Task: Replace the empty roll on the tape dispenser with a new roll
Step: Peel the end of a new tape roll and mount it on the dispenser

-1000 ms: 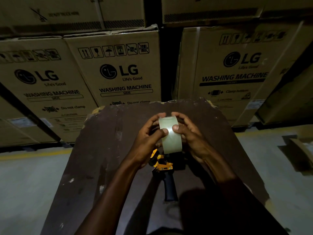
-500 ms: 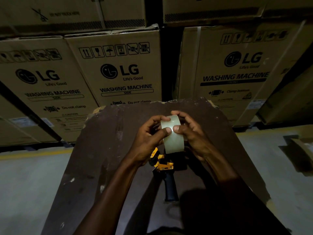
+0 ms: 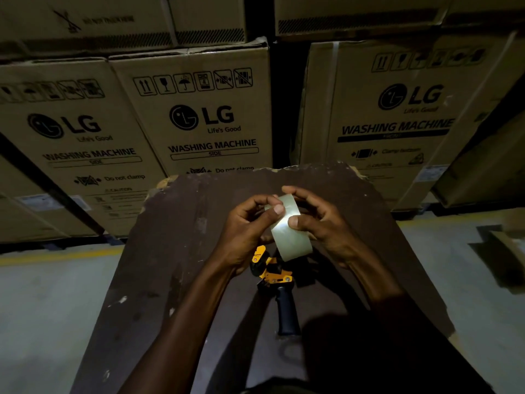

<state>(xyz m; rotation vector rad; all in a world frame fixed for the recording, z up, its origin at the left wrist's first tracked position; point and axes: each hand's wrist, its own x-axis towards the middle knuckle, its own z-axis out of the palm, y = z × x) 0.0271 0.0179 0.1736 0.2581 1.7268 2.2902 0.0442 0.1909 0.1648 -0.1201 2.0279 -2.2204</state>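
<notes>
Surroundings: a dark brown board, scuffed and chipped along its far edge, serves as the work surface. Behind it stands a wall of stacked cartons printed "LG" and "WASHING MACHINE" (handling symbols run across their upper parts). Grey floor lies on both sides of the board, with a yellow line on the left. A dark shadow covers the near right part of the board.

The tape roll is held above the middle of the board, between both hands. It stands on edge, its pale outer band facing the camera, its top tilted to the left; its core axis runs roughly left to right, and both open ends are hidden by the hands. The left hand grips the roll from the left, fingers curled behind it and the thumb pressed on the upper band. The right hand grips from the right, thumb on the band's middle, fingers arched over the top.

The dispenser lies on the board directly below the roll, partly screened by it and the left hand. Its long axis runs near to far: the black handle points toward the person, the yellow head away. Whether a roll sits on it cannot be told.
</notes>
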